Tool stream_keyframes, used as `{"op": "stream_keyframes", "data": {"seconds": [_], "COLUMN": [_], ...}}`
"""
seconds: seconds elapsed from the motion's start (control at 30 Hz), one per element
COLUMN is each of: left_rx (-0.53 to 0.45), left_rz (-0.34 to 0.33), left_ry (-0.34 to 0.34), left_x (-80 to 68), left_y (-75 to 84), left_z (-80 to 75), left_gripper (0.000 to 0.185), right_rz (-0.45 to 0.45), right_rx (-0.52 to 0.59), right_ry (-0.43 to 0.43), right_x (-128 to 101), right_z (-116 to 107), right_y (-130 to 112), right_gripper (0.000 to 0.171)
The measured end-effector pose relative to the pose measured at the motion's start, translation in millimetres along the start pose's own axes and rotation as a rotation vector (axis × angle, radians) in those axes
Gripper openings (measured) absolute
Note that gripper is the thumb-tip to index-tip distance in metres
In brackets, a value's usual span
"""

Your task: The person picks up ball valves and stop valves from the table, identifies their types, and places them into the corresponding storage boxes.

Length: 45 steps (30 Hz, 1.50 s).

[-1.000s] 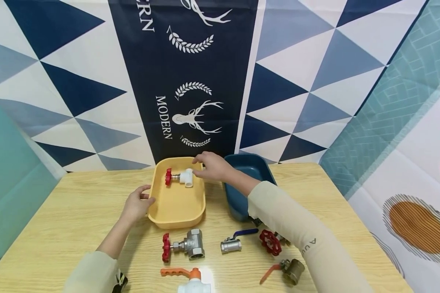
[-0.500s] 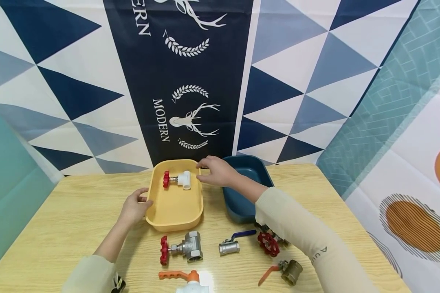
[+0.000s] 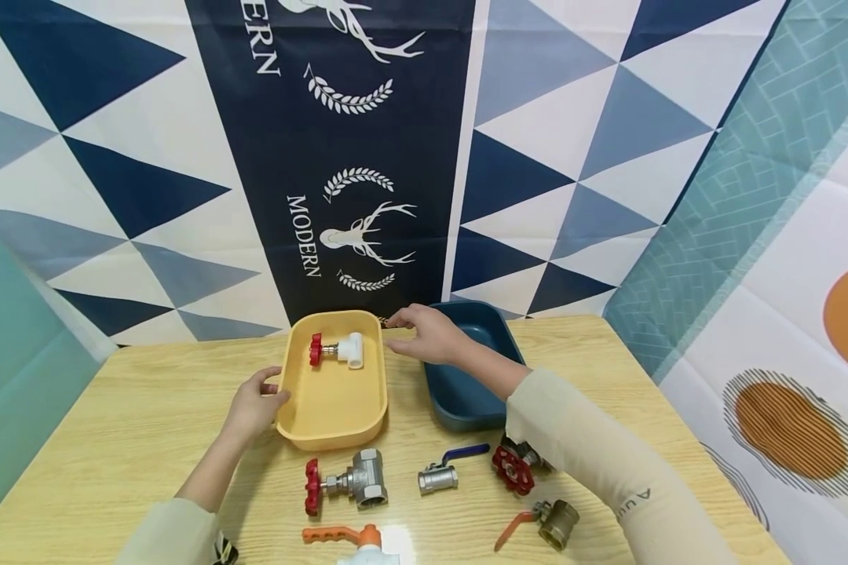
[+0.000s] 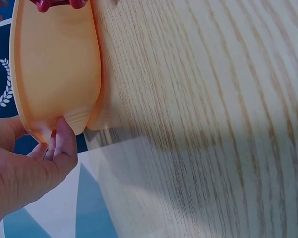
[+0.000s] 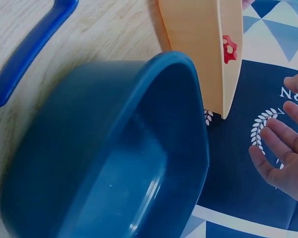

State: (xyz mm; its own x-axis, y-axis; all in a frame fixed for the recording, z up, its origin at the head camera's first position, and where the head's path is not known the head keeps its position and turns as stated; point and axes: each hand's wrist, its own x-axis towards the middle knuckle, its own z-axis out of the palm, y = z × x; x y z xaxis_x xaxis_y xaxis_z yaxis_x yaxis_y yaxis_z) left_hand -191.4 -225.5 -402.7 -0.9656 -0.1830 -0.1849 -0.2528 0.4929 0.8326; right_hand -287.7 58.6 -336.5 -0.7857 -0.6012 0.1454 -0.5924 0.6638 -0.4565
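Observation:
My left hand (image 3: pixel 254 404) pinches the left rim of the yellow bin (image 3: pixel 328 404); in the left wrist view the fingers (image 4: pixel 65 136) curl at one end of its wall. Inside the bin, towards the back, lies a white stop valve (image 3: pixel 350 350) with a red handwheel. My right hand (image 3: pixel 434 333) is held in the air just off the bin's right rim, fingers spread and holding nothing. Beneath the right forearm stands a dark blue bin (image 3: pixel 466 392); nothing shows in its visible part. The right wrist view shows the right hand (image 5: pixel 288 148) apart from both bins.
In front of the bins lie a steel gate valve (image 3: pixel 367 479), a blue-lever ball valve (image 3: pixel 438 477), a red-handwheel valve (image 3: pixel 514 469), a brass ball valve (image 3: pixel 558 524) and a white valve with an orange lever (image 3: pixel 369 541). A patterned cloth (image 3: pixel 367 157) hangs behind the table.
My right hand has drawn slightly right, from over the yellow bin's right rim to just outside it. The left hand keeps its place on the bin. The head view has shifted slightly.

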Motion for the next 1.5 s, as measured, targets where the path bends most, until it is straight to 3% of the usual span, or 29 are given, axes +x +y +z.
{"op": "stream_keyframes", "data": {"seconds": [0.47,1.0,1.5], "left_rx": [0.008,0.032,0.031], "left_rz": [-0.003,0.003,-0.005], "left_ry": [-0.008,0.006,-0.003], "left_x": [-1.7,-2.4,-3.9], "left_y": [1.6,0.2,-0.6], "left_z": [3.5,2.2,2.7], "left_gripper": [0.052,0.052,0.052], "right_rz": [0.045,0.052,0.065], "right_rx": [0.154,0.211,0.184], "right_ry": [0.008,0.041,0.066], "right_x": [-24,-51,-77], "right_z": [-7,-20,-28], "right_y": [15,28,45], "right_gripper": [0.034,0.037,0.037]}}
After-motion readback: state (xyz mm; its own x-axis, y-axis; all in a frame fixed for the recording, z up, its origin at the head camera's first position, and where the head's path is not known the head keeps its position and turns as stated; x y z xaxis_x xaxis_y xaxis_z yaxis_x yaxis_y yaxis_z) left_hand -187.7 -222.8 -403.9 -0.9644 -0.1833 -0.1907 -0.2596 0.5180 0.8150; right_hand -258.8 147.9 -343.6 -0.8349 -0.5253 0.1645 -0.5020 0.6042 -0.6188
